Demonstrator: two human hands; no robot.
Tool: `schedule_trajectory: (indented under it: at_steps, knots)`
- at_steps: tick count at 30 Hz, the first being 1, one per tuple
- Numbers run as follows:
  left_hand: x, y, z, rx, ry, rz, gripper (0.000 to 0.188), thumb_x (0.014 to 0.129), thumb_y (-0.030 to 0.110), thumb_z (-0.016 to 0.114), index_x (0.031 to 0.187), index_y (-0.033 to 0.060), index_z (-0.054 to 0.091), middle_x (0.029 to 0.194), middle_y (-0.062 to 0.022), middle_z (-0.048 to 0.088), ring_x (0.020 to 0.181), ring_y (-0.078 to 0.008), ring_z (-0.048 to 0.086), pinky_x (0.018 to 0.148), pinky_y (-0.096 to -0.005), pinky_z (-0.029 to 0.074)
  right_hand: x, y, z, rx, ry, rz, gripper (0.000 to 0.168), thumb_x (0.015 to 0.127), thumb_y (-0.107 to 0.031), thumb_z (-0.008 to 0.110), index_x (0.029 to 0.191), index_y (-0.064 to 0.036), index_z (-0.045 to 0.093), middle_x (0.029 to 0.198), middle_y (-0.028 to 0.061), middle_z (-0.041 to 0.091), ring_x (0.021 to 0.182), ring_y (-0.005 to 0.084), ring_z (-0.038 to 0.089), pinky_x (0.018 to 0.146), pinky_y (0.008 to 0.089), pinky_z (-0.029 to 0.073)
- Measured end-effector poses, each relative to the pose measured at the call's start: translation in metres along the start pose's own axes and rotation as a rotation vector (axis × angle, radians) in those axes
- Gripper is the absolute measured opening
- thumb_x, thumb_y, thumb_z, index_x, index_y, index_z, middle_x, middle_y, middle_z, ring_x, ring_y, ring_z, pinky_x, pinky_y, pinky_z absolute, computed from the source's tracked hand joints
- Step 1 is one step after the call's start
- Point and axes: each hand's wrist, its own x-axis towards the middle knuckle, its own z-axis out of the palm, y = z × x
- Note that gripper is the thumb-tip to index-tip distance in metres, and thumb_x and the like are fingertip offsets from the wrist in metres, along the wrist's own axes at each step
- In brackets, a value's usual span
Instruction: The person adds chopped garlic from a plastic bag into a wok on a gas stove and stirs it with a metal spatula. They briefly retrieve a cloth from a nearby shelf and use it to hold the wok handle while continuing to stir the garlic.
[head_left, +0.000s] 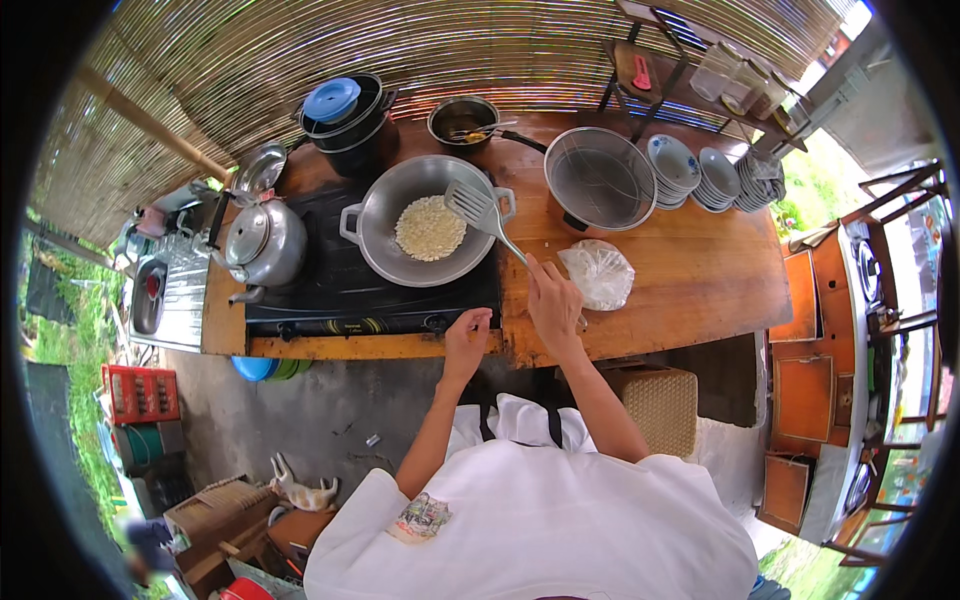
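Note:
My right hand (553, 300) grips the handle of a metal slotted turner (474, 206). Its slotted head reaches over the right side of an aluminium wok (375, 232) on the black gas stove (322, 300). Pale chopped pieces (430, 229) lie heaped in the bottom of the wok. Loosely curled, with nothing visible in it, my left hand (465, 343) is over the stove's front edge, by the right knob (435, 323). A clear plastic bag (598, 274) with whitish contents rests on the wooden counter (697, 270), just right of my right hand.
An aluminium kettle (266, 241) stands on the stove's left. Behind are a dark pot (352, 142) and a small pan (463, 120) holding dark liquid. A mesh strainer (600, 176) and stacked bowls (673, 169) sit to the right. A cat (304, 487) lies at lower left.

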Motion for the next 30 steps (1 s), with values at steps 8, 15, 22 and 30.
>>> schedule_trajectory:
  at_steps: [8, 15, 22, 30]
  knots:
    - [-0.013, -0.007, -0.003, 0.041, 0.043, -0.053, 0.022, 0.099, 0.015, 0.061, 0.113, -0.0004, 0.066, 0.104, -0.0076, 0.072, 0.096, -0.0131, 0.066, 0.089, -0.0270, 0.049, 0.000, 0.037, -0.009, 0.296, -0.048, 0.190, 0.023, 0.093, -0.018, 0.062, 0.114, -0.008, 0.066, 0.094, 0.0119, 0.066, 0.083, 0.0328, 0.065, 0.072, 0.0421, 0.051]
    - [-0.005, 0.006, 0.054, 0.034, -0.026, -0.041, 0.022, 0.099, 0.015, 0.060, 0.112, -0.0004, 0.066, 0.103, -0.0071, 0.072, 0.093, -0.0127, 0.065, 0.087, -0.0263, 0.049, -0.008, 0.109, -0.084, 0.398, -0.025, 0.473, 0.033, 0.091, -0.019, 0.065, 0.123, -0.009, 0.065, 0.101, 0.0139, 0.069, 0.088, 0.0289, 0.067, 0.078, 0.0385, 0.052]
    - [0.004, 0.023, 0.127, -0.002, -0.133, -0.002, 0.020, 0.098, 0.012, 0.060, 0.111, -0.0006, 0.068, 0.101, -0.0093, 0.072, 0.093, -0.0146, 0.066, 0.086, -0.0276, 0.051, -0.006, 0.167, -0.135, 0.260, 0.031, 0.425, 0.041, 0.086, -0.006, 0.062, 0.128, -0.007, 0.062, 0.088, 0.0118, 0.064, 0.079, 0.0240, 0.061, 0.074, 0.0359, 0.049]
    - [0.007, 0.060, 0.149, 0.006, -0.021, 0.026, 0.018, 0.098, 0.011, 0.060, 0.110, -0.0004, 0.068, 0.102, -0.0105, 0.072, 0.093, -0.0166, 0.066, 0.085, -0.0287, 0.051, 0.106, 0.215, -0.095, 0.103, -0.239, 0.193, 0.052, 0.086, -0.011, 0.058, 0.137, -0.009, 0.052, 0.113, 0.0206, 0.064, 0.106, 0.0404, 0.061, 0.090, 0.0513, 0.049]
